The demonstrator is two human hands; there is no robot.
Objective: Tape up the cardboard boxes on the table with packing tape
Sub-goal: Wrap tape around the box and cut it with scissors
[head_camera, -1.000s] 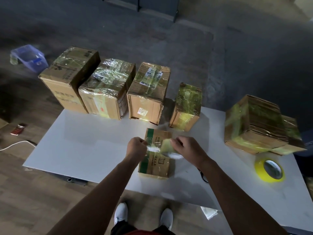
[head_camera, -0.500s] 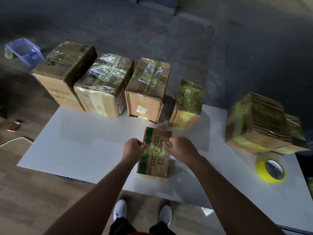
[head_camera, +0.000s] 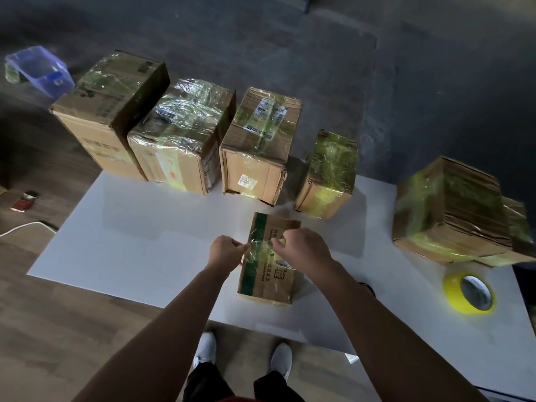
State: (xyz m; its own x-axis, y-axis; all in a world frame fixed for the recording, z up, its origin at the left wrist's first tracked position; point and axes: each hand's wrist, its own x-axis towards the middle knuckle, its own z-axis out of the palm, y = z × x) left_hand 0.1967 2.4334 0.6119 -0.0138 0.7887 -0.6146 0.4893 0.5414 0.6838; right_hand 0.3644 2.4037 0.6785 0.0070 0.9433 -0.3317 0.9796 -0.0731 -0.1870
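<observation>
We see the left hand [head_camera: 224, 250] and the right hand [head_camera: 301, 250], each with fingers curled, pinching an end of a strip of clear tape [head_camera: 259, 246]. The strip is drawn crosswise over the top of the small cardboard box [head_camera: 269, 285] with the green stripe, which lies at the near middle of the white table [head_camera: 145, 242]. The left hand is at the box's left edge and the right is over the top, nearer its right side.

We judge the step in hand to be laying this strip down. To do it well we would:
- hold the strip taut and level so it cannot fold onto itself;
- lower it square across the box and let the middle touch first;
- rub outward with flat fingers and fold each end down over the side walls.

The box looks light and may slide, so we would press downward rather than pull sideways. We cannot tell whether the strip already touches the cardboard.

The table is smooth and pale. Four taped boxes [head_camera: 179, 158] stand in a row along its far edge, and a taped stack [head_camera: 452, 216] sits at the far right, well apart from the hands. The roll of yellow packing tape [head_camera: 452, 294] lies flat at the near right, just in front of the stack.

Beyond the table the floor is dark. To the near left it is wood planking, with a white cable [head_camera: 23, 227] and a small red object [head_camera: 24, 200] on it. A blue plastic bin [head_camera: 37, 71] sits on the dark floor at the far left. The room is dim.
</observation>
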